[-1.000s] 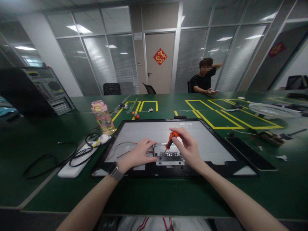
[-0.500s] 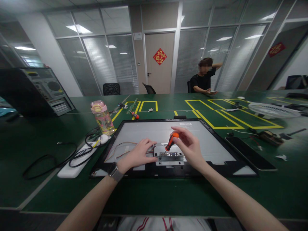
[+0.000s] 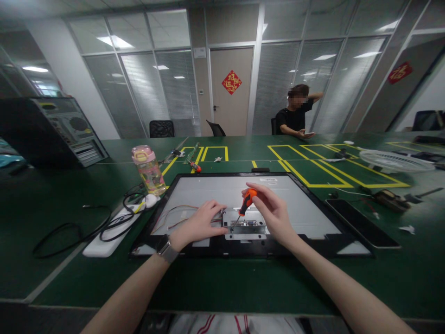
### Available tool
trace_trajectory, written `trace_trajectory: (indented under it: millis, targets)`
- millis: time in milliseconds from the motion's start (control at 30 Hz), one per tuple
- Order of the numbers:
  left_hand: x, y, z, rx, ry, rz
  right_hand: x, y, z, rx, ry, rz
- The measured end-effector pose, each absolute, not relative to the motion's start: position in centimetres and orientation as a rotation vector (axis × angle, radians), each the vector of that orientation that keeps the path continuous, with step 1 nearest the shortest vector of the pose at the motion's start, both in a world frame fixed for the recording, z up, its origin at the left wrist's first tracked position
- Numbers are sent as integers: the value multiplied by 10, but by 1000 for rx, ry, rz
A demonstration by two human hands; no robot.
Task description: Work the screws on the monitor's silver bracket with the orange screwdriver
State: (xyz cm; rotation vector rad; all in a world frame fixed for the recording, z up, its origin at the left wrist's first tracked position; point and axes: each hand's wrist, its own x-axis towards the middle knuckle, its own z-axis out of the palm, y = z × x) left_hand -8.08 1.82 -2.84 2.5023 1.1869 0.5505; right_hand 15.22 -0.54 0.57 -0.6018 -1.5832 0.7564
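In my right hand (image 3: 273, 208) is an orange-and-black screwdriver (image 3: 248, 202), its handle between thumb and fingers. The thin shaft slants down and left to the front left part of a silver metal bracket (image 3: 259, 229) with connector ports along it. Exactly what the tip touches is too small to tell. My left hand (image 3: 198, 225) grips the bracket's left end, thumb at the front and fingers at the back. Beneath both hands a display panel (image 3: 299, 199) lies flat, grey-backed with a black frame. Thin wires (image 3: 175, 209) run to the bracket's left side.
Left of the panel are a pink-lidded bottle (image 3: 149, 171), a white power strip (image 3: 102, 246) with black cables and a computer tower (image 3: 66, 130). Another screwdriver (image 3: 195, 167) lies behind. On the right is a black phone (image 3: 361, 222). A person (image 3: 294, 118) sits across the table.
The screwdriver handle has shifted slightly left, and my right fingers have changed position around it. My left hand and the panel stay in place.
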Motion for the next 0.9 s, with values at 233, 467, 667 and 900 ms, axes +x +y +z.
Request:
trace_trajectory:
  millis: [233,467,667,900]
  targets:
    - [-81,18,-28,2504,1179,563,151,-2,4,-606,-1580,666]
    - [-80,17,-26,2498,1203,543,151,-3,5,-637,-1602,696]
    - [-80,16,-25,2493,1195,540,153,-1,5,-627,-1604,727]
    - [-80,18,-26,2514,1188,544,152,0,4,-671,-1569,624]
